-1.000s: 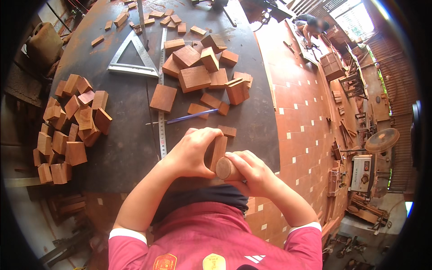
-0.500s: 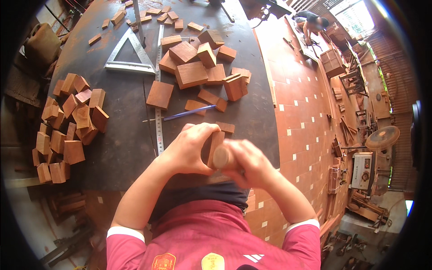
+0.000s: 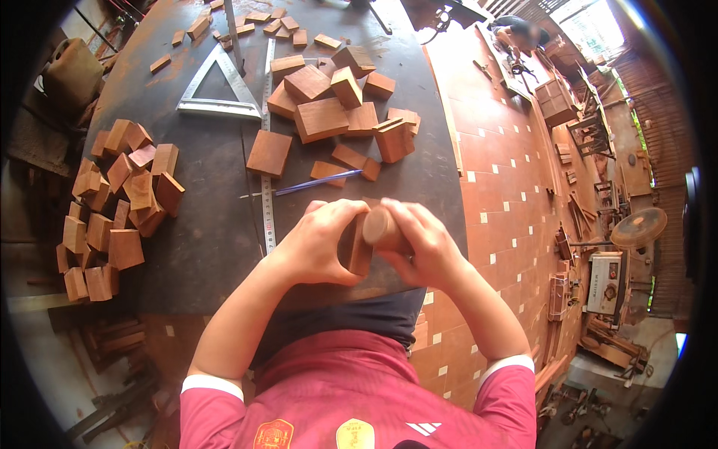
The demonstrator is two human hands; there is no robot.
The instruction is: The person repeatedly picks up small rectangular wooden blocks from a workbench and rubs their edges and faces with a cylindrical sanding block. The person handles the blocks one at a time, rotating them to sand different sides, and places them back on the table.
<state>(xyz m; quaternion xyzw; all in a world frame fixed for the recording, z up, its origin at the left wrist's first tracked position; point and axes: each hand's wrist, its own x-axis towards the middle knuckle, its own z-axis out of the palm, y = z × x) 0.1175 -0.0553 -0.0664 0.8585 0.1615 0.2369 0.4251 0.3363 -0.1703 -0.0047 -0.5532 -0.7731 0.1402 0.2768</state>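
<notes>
Left hand [image 3: 320, 241]: thumb and fingers pinching block [image 3: 361, 254] near table [image 3: 206, 258] edge. Right hand [image 3: 432, 243]: fingers curled around cylinder [image 3: 380, 226], just beside block; contact between them unclear. Beyond hands: pen [image 3: 318, 182], then heap [image 3: 321, 121]. Ruler [image 3: 268, 209] and triangle [image 3: 221, 112] farther left; second heap [image 3: 126, 247] at table's left side.

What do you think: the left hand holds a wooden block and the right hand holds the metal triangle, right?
Not quite: the head view shows the right hand holding a round-ended wooden piece. The left hand does hold a wooden block.
</notes>
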